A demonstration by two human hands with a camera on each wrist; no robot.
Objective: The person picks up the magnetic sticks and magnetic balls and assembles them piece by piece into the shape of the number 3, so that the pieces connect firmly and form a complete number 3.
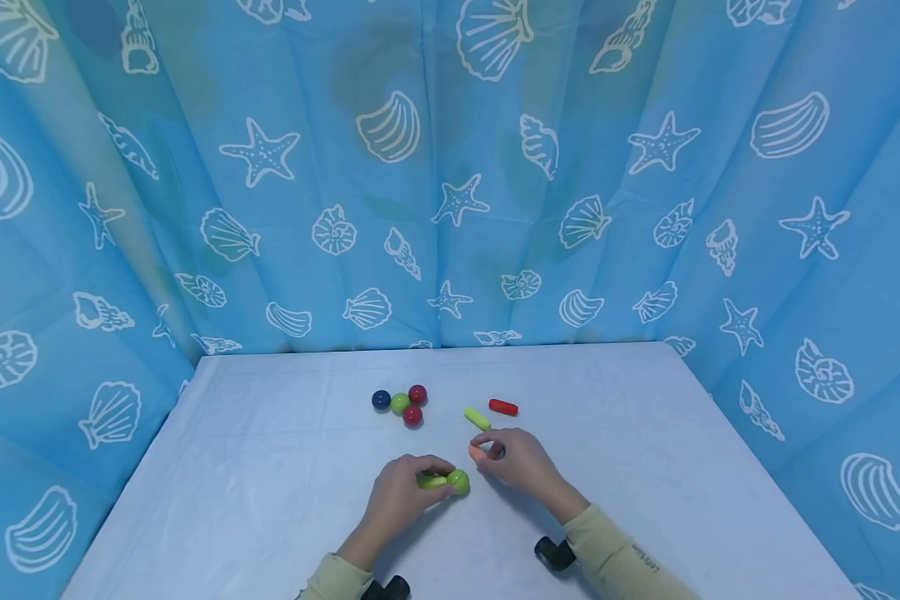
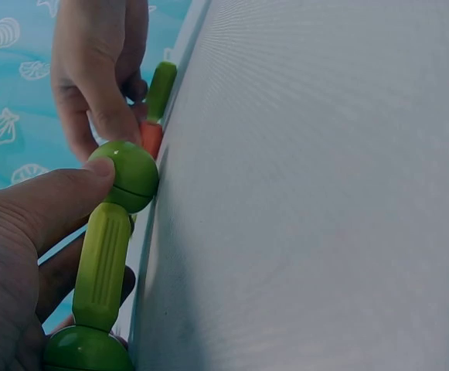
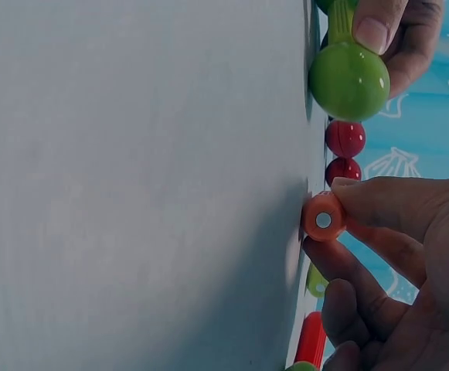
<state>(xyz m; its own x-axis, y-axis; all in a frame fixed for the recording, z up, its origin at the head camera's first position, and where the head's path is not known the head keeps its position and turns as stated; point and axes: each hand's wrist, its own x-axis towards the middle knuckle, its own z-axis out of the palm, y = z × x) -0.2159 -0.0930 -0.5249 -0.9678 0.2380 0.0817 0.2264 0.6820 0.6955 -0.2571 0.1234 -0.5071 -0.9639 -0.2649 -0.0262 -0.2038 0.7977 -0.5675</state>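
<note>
My left hand holds a yellow-green ribbed rod with a shiny green ball joined to its right end. A second green ball sits at the rod's other end in the left wrist view. The thumb presses on the first ball. Just to the right, my right hand pinches a short orange rod between thumb and fingertips, low over the table. A pale round spot shows in its end face. The orange rod and the green ball are apart.
Beyond the right hand lie a loose yellow-green rod and a red rod. Further left, a dark blue ball, a green ball and two red balls cluster on the white table. A blue shell-patterned curtain surrounds it.
</note>
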